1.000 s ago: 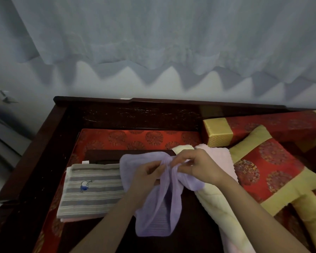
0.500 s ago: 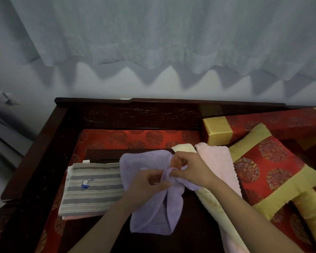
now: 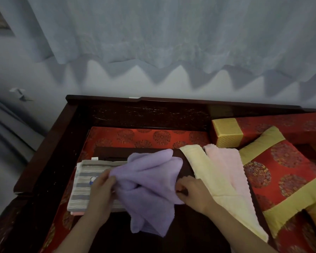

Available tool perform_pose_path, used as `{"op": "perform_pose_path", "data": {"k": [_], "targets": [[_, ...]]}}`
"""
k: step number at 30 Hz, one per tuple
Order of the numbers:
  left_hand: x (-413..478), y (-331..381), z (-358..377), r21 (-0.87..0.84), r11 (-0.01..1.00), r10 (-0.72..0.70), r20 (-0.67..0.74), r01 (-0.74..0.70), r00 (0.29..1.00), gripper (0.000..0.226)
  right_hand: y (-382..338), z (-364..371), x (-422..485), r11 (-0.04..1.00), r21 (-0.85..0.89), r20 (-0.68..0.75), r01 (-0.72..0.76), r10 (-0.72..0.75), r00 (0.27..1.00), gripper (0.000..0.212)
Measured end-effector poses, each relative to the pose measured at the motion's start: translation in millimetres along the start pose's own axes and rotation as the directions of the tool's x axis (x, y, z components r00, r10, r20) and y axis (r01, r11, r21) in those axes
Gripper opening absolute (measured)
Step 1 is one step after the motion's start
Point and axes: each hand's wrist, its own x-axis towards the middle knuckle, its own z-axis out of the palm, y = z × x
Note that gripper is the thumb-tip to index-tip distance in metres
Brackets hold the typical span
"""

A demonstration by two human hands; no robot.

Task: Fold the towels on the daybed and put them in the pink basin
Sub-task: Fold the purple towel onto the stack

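Note:
A purple towel (image 3: 150, 181) lies rumpled on a dark low tabletop (image 3: 190, 230) on the daybed. My left hand (image 3: 101, 192) pinches its left edge, and my right hand (image 3: 192, 191) pinches its right edge, stretching it between them. To the left, partly under the purple towel, sits a folded grey striped towel (image 3: 84, 183) with a small blue emblem, on top of a folded pink one (image 3: 77, 213). A yellow towel (image 3: 217, 183) and a pale pink towel (image 3: 224, 167) lie unfolded to the right. No pink basin is in view.
The daybed has a dark wooden frame (image 3: 58, 139) and a red patterned cushion (image 3: 153, 137). Red-and-gold pillows (image 3: 281, 172) and a bolster (image 3: 230, 132) crowd the right side. A white curtain (image 3: 171, 33) hangs behind.
My hands were close together at the middle of the purple towel; they have moved apart to its left and right edges, spreading it out sideways over the striped towel.

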Motion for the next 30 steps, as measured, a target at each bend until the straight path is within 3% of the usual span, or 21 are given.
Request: {"op": "perform_pose_path", "data": {"k": [1,4,6,8,12,15,17,19,21,24,27,30], "targets": [[-2,-4,-14,-0.003,0.999,-0.045,-0.044,0.045,0.998,0.034,4,8,2,0.999,-0.041,-0.012,0.006,-0.006,1.000,0.018],[-11,-18,-50,-0.119,0.982,-0.164,-0.151,0.147,0.975,0.019,7,19,9,0.999,-0.042,-0.002,-0.012,0.012,1.000,0.029],[-11,-31,-66,-0.170,0.956,-0.278,-0.246,0.241,0.929,0.018,1,24,11,1.000,-0.016,0.076,0.006,-0.005,0.997,0.041],[-6,-39,-72,-0.190,0.931,-0.356,-0.284,0.312,0.890,0.018,-7,30,11,0.994,0.093,0.135,0.048,-0.061,0.989,0.049],[11,-41,-74,-0.174,0.918,-0.395,-0.304,0.357,0.867,0.019,-9,37,8,0.932,0.360,0.078,0.047,-0.080,0.994,0.046],[20,-38,-72,-0.144,0.932,-0.361,-0.309,0.331,0.880,0.023,-2,35,2,0.971,0.152,0.137,0.182,-0.203,0.969,0.047],[24,-39,-73,-0.118,0.938,-0.347,-0.307,0.326,0.886,0.022,2,31,4,0.968,0.056,0.186,0.246,-0.252,0.950,0.030],[25,-42,-76,-0.092,0.940,-0.341,-0.308,0.330,0.888,0.019,4,19,14,0.966,0.185,0.138,0.180,-0.207,0.969,0.011],[27,-46,-78,-0.079,0.940,-0.340,-0.303,0.332,0.890,0.019,0,-5,39,0.915,0.396,0.024,0.070,-0.086,0.996,0.009],[29,-47,-77,-0.073,0.939,-0.341,-0.315,0.335,0.886,0.018,-21,-43,94,0.857,0.515,-0.076,0.016,0.027,0.997,0.009],[31,-49,-76,-0.077,0.938,-0.343,-0.324,0.337,0.882,0.018,-34,-44,152,0.842,0.536,0.003,-0.070,0.081,0.997,0.010],[30,-50,-75,-0.086,0.937,-0.347,-0.322,0.338,0.881,0.019,-31,-17,184,0.839,0.463,0.214,-0.285,0.207,0.955,0.008]]}}
